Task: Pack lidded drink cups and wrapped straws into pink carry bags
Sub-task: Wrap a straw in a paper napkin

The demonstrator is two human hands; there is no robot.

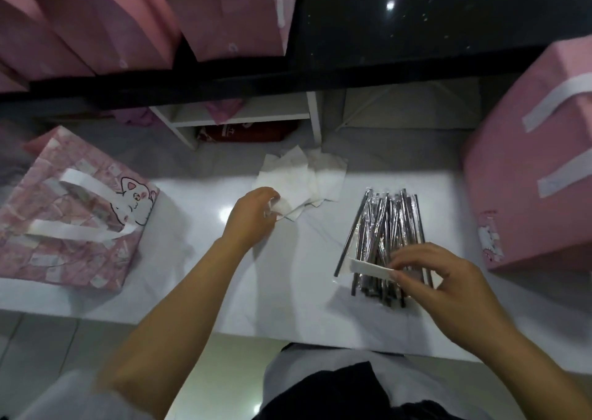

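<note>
A pile of wrapped straws (386, 227) in shiny clear sleeves lies on the white table at the right. My right hand (439, 278) pinches the near end of one wrapped straw at the pile's front edge. A loose heap of white napkins (307, 179) sits at the table's far middle. My left hand (253, 218) is closed on the near corner of a napkin. A pink carry bag (64, 214) with a cat print and white handles stands open at the left. Another pink carry bag (538, 163) stands at the right. No drink cups are visible.
Several more pink bags (128, 19) stand on a black counter (400, 29) behind the table. A white shelf frame (250, 118) with a red packet under it is beyond the napkins. The table's near edge (288, 330) runs just in front of my body.
</note>
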